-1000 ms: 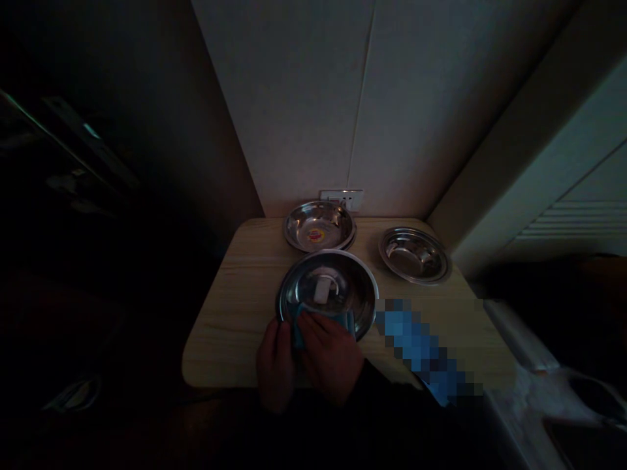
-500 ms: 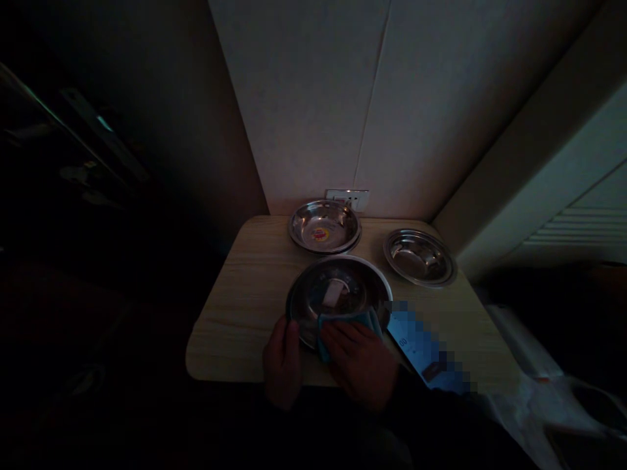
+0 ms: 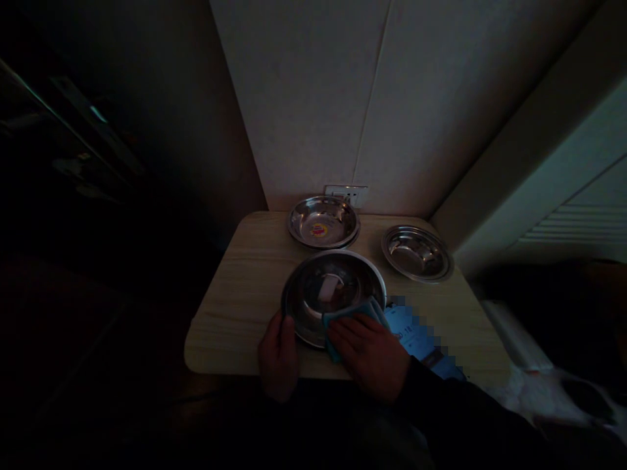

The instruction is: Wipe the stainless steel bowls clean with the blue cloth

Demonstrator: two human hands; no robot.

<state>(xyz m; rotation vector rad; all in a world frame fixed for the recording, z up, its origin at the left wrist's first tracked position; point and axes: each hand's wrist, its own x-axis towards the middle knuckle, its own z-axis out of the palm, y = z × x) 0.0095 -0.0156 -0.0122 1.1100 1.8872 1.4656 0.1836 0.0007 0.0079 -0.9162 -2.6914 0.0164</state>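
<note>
A shiny steel bowl point(image 3: 329, 287) sits near the front of a small wooden table point(image 3: 235, 307). My left hand point(image 3: 278, 356) grips the bowl's near left rim, thumb on top. My right hand point(image 3: 368, 349) presses a blue cloth point(image 3: 349, 314) against the bowl's near right inside edge, fingers folded over the cloth. The room is dim.
Stacked steel bowls with a yellow-red sticker point(image 3: 322, 223) stand at the back by a wall socket point(image 3: 345, 194). Another steel dish point(image 3: 416, 253) lies at the back right. A blurred blue item point(image 3: 416, 329) rests right of my right hand. Walls close in behind and to the right.
My right hand and the blue cloth have slid from the bowl's near left edge toward its near right edge. My left hand stays on the rim.
</note>
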